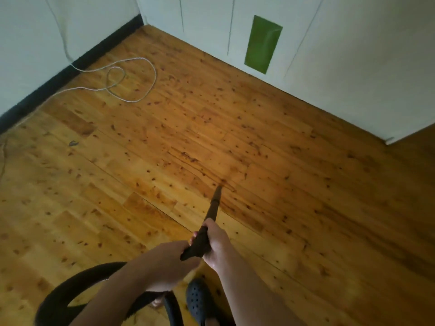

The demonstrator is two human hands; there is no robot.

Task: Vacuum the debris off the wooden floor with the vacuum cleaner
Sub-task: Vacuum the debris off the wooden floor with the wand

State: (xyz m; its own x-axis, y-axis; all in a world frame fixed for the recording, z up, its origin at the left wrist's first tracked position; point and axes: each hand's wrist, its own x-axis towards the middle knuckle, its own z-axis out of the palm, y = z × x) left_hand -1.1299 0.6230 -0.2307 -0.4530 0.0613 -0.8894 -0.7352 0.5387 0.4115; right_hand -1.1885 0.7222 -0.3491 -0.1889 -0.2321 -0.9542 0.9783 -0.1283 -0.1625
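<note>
Black hose point(70, 292) loops beside a dark shoe point(197, 300). Left hand point(169, 257) and right hand point(217, 245) both have fingers clenched round the vacuum wand point(213, 208), right foremost. Wand tip down at wooden floor point(294, 184). Dark debris speck point(73, 143) far left. White cord point(131, 78) coiled near the wall.

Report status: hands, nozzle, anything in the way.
Left hand rear, right hand forward, both gripping wand. Nozzle tip down at wooden floor. Loose white cable coiled ahead-left.
</note>
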